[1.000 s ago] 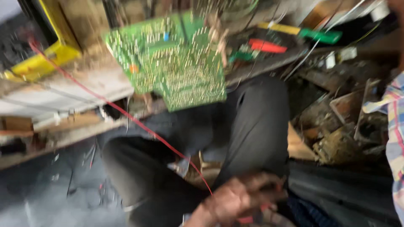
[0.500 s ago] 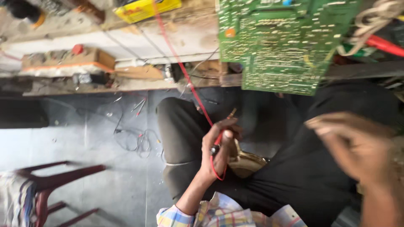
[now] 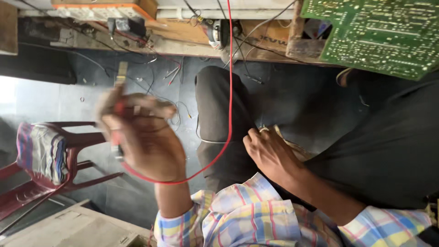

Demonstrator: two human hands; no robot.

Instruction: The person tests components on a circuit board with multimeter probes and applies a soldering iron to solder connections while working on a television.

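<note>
- left hand (image 3: 139, 137) raised and blurred, fingers curled around a red probe (image 3: 120, 130); its red wire (image 3: 228, 91) loops down and climbs to the workbench (image 3: 183, 43)
- right hand (image 3: 270, 153) rests on the lap, fingers bent, grip unclear
- green circuit board (image 3: 379, 34) at the bench edge, upper right

Soft daylight glares from the left edge; the raised left hand (image 3: 137, 137) is motion-blurred, the rest sharp

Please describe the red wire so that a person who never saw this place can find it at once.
Start at the wooden workbench edge along the top. A thin red wire drops from it over the dark trouser leg, then loops to the raised left hand. The other wires are dark.
</note>
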